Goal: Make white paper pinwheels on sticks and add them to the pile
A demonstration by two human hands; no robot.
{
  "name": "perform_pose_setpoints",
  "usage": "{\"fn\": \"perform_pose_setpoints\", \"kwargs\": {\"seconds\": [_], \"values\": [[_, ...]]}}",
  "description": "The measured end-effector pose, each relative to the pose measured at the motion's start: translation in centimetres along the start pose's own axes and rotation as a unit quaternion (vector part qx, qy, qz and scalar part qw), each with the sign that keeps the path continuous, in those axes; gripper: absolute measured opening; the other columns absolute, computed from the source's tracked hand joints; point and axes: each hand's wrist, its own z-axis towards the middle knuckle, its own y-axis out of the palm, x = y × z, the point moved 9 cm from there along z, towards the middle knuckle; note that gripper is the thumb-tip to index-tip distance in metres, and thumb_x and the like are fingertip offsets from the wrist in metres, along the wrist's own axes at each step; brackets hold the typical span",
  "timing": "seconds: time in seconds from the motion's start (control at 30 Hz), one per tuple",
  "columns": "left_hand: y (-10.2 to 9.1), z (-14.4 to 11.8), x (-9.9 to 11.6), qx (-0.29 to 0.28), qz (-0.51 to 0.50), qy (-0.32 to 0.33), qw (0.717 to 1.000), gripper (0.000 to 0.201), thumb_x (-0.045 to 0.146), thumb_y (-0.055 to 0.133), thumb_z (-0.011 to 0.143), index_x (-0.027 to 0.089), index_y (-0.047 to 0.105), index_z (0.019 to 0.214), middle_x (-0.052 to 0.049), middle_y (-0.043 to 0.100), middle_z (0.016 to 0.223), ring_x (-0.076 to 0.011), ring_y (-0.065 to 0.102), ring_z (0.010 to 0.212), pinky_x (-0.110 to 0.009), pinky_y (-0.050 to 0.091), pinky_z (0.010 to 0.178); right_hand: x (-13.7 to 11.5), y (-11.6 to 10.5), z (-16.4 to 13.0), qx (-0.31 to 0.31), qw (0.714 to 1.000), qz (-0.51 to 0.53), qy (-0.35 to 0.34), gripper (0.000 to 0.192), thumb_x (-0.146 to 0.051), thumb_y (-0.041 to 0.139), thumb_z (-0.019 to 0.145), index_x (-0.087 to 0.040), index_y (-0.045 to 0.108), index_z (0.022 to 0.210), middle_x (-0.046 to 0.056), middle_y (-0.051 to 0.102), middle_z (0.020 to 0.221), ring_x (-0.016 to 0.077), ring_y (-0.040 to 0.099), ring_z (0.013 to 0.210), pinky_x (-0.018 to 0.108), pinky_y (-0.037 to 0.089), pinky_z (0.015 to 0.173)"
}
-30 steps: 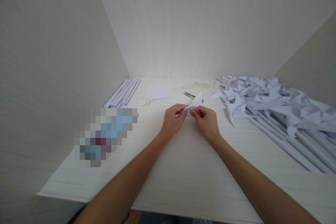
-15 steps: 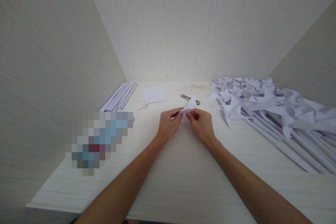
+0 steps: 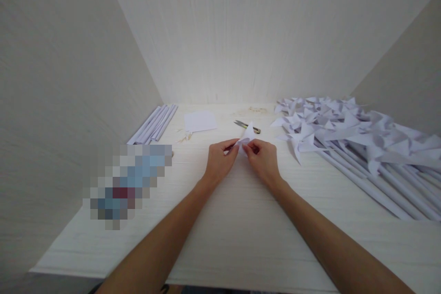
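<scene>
Between my two hands is a white paper pinwheel, one pointed blade standing up towards the back. My left hand is closed, pinching the pinwheel's left side between thumb and fingers. From the right, my right hand pinches it near the middle, thumb and forefinger pressed together. My fingers hide most of the lower part of the paper. Just behind the pinwheel lies a pair of small thread snips, blades pointing left.
Finished paper pinwheels on rolled sticks are heaped at the right. Rolled paper tubes lie at the back left, beside white paper sheets and small pale sticks. A blurred-out item is at the left. Walls enclose the table.
The view has tipped slightly, so everything sits a little higher in it. Both hands keep their pinch on the pinwheel, with only slight finger movement.
</scene>
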Motion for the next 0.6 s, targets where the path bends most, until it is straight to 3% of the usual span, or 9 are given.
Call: {"fn": "perform_pose_setpoints", "kwargs": {"seconds": [0.23, 0.6], "values": [[0.22, 0.04, -0.24, -0.006, 0.003, -0.002, 1.0, 0.023, 0.014, 0.056, 0.072, 0.012, 0.069, 0.091, -0.007, 0.071, 0.092, -0.0159, 0.066, 0.081, -0.03, 0.05, 0.08, 0.14, -0.06, -0.02, 0.011, 1.0, -0.004, -0.003, 0.02, -0.021, 0.054, 0.068, -0.017, 0.051, 0.049, 0.0, 0.052, 0.048, 0.0118, 0.043, 0.048, 0.026, 0.031, 0.052], [0.16, 0.03, 0.3, -0.008, 0.004, 0.008, 1.0, 0.022, 0.011, 0.054, 0.072, 0.012, 0.07, 0.086, -0.003, 0.071, 0.083, -0.0128, 0.064, 0.075, -0.022, 0.049, 0.073, -0.08, -0.36, -0.11, 0.027, 0.999, 0.021, -0.023, 0.021, -0.021, 0.054, 0.068, -0.017, 0.048, 0.048, -0.002, 0.048, 0.048, 0.0106, 0.041, 0.047, 0.024, 0.03, 0.051]]}}
